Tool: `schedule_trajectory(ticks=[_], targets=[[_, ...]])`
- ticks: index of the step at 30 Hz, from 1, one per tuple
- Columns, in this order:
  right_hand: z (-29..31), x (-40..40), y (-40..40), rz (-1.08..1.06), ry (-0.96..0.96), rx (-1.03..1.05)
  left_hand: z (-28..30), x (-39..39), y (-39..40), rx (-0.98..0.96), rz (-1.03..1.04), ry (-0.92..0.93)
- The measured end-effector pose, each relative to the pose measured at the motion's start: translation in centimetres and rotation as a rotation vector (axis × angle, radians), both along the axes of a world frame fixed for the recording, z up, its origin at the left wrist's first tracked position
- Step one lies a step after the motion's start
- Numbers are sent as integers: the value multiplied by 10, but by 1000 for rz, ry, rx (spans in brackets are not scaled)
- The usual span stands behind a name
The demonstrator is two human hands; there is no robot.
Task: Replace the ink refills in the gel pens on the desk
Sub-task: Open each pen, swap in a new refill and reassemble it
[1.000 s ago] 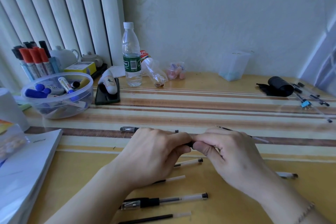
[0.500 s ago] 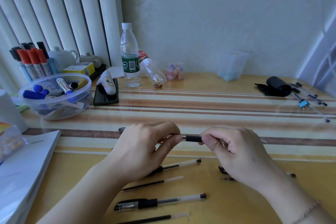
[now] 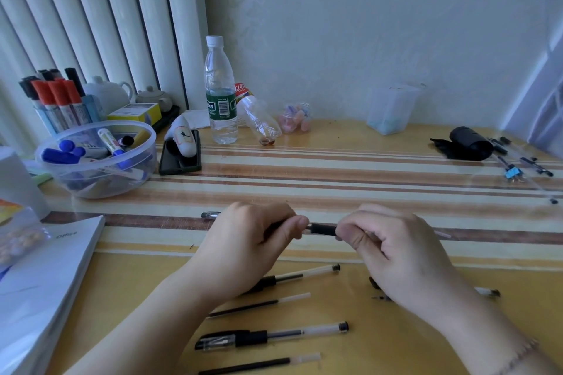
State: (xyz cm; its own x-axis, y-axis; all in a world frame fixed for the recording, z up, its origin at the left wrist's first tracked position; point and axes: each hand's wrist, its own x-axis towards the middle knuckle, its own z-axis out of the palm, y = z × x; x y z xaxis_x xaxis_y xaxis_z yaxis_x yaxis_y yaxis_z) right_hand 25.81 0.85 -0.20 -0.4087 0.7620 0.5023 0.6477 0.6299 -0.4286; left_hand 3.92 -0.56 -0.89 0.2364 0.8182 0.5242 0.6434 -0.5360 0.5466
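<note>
Both hands, left hand and right hand, pinch one gel pen lying level, left-to-right.

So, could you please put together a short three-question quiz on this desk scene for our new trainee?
1. True or false: both hands grip the same gel pen above the desk.
2. Which stands upright near the wall? A) the water bottle B) the empty plastic bottle C) the black roll
3. Fill in: the blue markers lie in a clear plastic ____.

Key
1. True: the left hand and the right hand each pinch one end of it.
2. A
3. bowl
</note>
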Motion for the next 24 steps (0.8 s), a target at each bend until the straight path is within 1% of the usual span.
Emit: schedule_trajectory(ticks=[2,4,9,12,18,21,24], targets=[[2,0,-1,-21,17,-4,1,0,0,-33,-14,-64],[3,-1,-2,-33,9,-25,2,0,-1,-60,-36,-89],[2,-4,-3,-20,14,-15,1,-1,-1,-85,-6,-52],[2,-5,-4,-15,39,-14,2,-1,-1,-125,-46,-65],[4,-6,-6,-75,68,104,2,-1,-1,-177,-115,-68],[3,-6,-7,-88,63,163,2,-1,-2,-239,-157,-138],[3,-4,-6,-63,88,208,3,0,-3,-236,-158,-182]])
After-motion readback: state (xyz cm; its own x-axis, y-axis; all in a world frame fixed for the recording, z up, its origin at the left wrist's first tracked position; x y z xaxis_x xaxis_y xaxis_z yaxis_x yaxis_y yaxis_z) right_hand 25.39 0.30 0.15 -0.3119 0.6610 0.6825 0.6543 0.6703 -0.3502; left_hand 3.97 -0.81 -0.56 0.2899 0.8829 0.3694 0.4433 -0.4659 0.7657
